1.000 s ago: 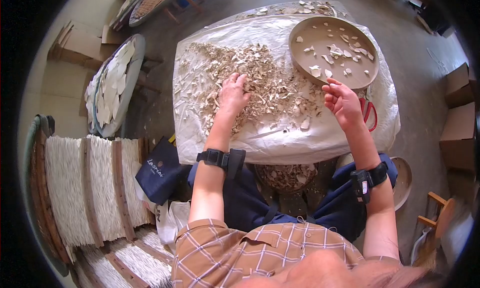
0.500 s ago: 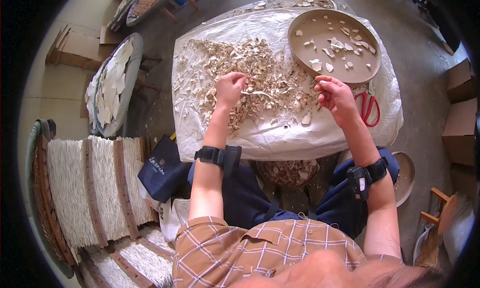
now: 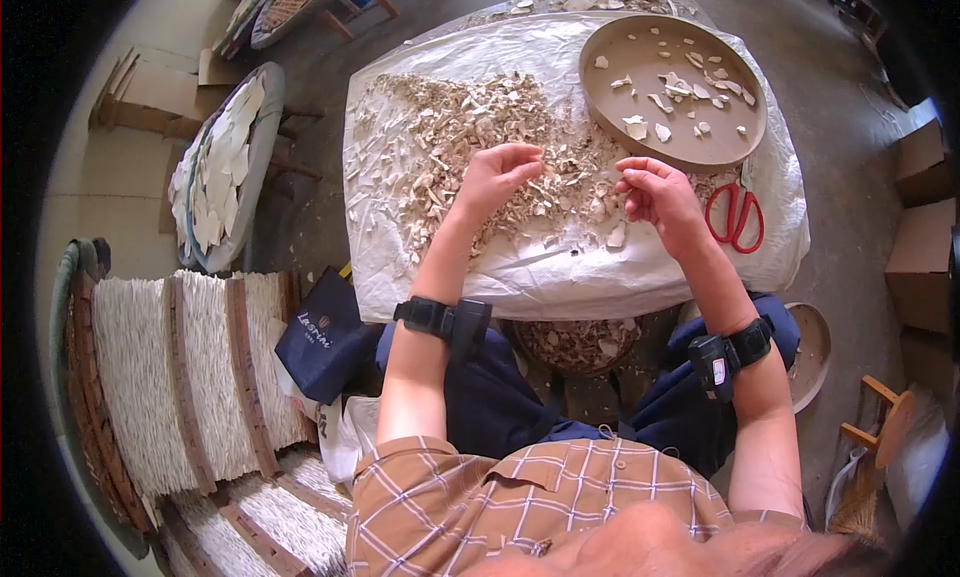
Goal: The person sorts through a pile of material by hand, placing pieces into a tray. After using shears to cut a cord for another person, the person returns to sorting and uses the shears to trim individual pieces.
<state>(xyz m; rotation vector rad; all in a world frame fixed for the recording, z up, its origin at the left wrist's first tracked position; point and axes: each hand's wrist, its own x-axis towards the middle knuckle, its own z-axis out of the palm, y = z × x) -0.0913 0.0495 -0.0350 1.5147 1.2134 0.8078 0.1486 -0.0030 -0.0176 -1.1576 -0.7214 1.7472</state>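
My left hand [image 3: 496, 180] is over the pile of pale dried chips and flakes [image 3: 455, 127], its thumb and fingertips pinched together at the pile's right part. My right hand [image 3: 660, 199] is a short way off, just below the round tray, with its fingers curled and the thumb against the index finger. What sits in either pinch is too small to make out. Larger whitish flakes [image 3: 680, 89] lie scattered in the round brown tray [image 3: 620, 127]. Beside my right wrist rest red-handled scissors [image 3: 735, 220]. A white cloth [image 3: 540, 285] lies under the pile.
Under the table edge stands a container of brownish scraps [image 3: 580, 345]. At left are a round rack of white sheets [image 3: 222, 172], stacked white slices [image 3: 150, 377] and a dark blue bag [image 3: 322, 337]. Cardboard boxes [image 3: 920, 247] and a small wooden stool [image 3: 885, 425] are at right.
My left hand has moved right across the pile, closer to my right hand. My right hand has shifted slightly left and down. More of the scissors shows.
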